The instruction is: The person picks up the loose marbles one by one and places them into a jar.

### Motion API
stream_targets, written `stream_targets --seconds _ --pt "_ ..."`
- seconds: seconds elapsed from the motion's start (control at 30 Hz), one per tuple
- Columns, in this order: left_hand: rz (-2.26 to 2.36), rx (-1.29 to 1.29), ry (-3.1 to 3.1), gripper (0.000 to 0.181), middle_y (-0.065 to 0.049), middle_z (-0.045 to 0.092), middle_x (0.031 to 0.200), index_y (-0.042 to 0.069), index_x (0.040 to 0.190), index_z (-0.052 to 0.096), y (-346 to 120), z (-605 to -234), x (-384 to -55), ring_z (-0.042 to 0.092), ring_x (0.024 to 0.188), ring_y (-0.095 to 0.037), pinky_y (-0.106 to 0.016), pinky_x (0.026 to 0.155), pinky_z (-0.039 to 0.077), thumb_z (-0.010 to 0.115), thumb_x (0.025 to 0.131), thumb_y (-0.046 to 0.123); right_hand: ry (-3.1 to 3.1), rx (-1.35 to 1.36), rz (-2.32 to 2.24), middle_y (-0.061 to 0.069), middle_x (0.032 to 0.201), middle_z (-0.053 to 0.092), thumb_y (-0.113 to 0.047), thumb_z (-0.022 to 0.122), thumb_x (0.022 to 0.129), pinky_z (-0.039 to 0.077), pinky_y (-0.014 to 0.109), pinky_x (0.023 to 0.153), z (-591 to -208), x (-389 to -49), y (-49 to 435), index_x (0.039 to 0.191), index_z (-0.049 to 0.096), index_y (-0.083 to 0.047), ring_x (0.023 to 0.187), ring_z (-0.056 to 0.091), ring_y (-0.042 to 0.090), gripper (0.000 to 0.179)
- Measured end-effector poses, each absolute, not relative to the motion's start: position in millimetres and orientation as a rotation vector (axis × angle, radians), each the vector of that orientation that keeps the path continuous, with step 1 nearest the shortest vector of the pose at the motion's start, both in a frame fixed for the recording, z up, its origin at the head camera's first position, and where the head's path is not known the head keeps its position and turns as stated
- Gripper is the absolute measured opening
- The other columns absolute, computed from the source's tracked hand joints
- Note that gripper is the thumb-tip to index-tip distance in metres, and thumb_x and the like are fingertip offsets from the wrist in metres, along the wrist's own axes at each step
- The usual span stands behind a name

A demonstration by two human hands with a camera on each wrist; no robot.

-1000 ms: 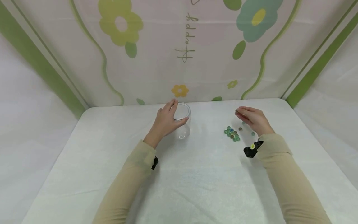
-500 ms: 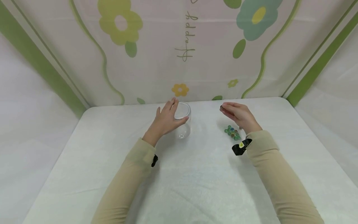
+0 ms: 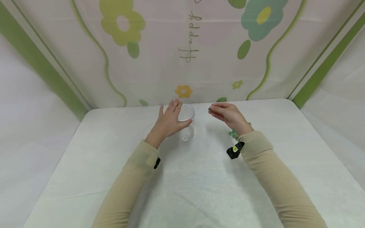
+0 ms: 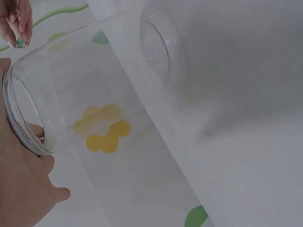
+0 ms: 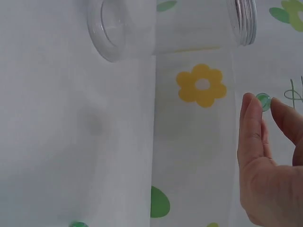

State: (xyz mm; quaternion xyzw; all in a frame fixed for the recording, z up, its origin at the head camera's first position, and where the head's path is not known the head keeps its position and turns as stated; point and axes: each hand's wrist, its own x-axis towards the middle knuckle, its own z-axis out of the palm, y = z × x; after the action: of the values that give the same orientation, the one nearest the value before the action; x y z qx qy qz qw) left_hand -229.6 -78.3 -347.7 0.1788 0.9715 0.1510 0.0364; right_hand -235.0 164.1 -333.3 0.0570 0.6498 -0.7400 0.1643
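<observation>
A see-through jar [image 3: 188, 131] stands upright on the white-covered table, with no lid on its mouth. My left hand [image 3: 167, 124] holds it by the rim, thumb on the near side and fingers spread along the left and far side. Through the jar's wall [image 4: 102, 71] in the left wrist view, the flowered backdrop shows. To the right of the jar, my right hand [image 3: 230, 117] pinches a green glass marble [image 5: 263, 101] between thumb and fingertips, at about the height of the jar's mouth. Below the right wrist lie several loose marbles [image 3: 233, 134], partly hidden by that hand and sleeve.
Behind the table [image 3: 182, 190] hangs a cloth backdrop [image 3: 159, 69] with printed flowers, close to the jar. White cloth walls rise at left and right. A green marble [image 5: 78, 224] lies at the bottom edge of the right wrist view.
My right hand has moved left from beyond the marbles toward the jar, carrying the pinched marble. My left hand has stayed at the jar's rim.
</observation>
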Motion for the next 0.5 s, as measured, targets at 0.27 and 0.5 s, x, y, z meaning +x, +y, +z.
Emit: stream_targets --seconds 0.27,0.5 --pt "0.455 0.553 2.974 0.091 -0.007 0.005 0.163 0.008 0.155 0.01 -77.4 -347.4 -228.7 0.001 0.152 -0.023 -0.056 0.12 -0.002 0.04 0.091 0.066 1.894 0.125 -2.058 -0.005 0.093 0.063 -0.008 0.057 0.094 0.053 0.013 0.08 -325.7 -235.6 135.0 0.133 0.046 0.005 0.081 0.067 0.0 0.042" --pt "0.444 0.552 2.963 0.091 -0.005 0.001 0.163 0.009 0.155 0.007 -77.1 -347.2 -228.1 -0.001 0.152 -0.022 -0.056 0.12 -0.003 0.038 0.091 0.067 1.926 0.098 -2.013 -0.003 0.095 0.061 -0.009 0.058 0.094 0.054 0.014 0.078 -320.7 -235.1 117.9 0.134 0.047 0.006 0.079 0.066 0.001 0.044"
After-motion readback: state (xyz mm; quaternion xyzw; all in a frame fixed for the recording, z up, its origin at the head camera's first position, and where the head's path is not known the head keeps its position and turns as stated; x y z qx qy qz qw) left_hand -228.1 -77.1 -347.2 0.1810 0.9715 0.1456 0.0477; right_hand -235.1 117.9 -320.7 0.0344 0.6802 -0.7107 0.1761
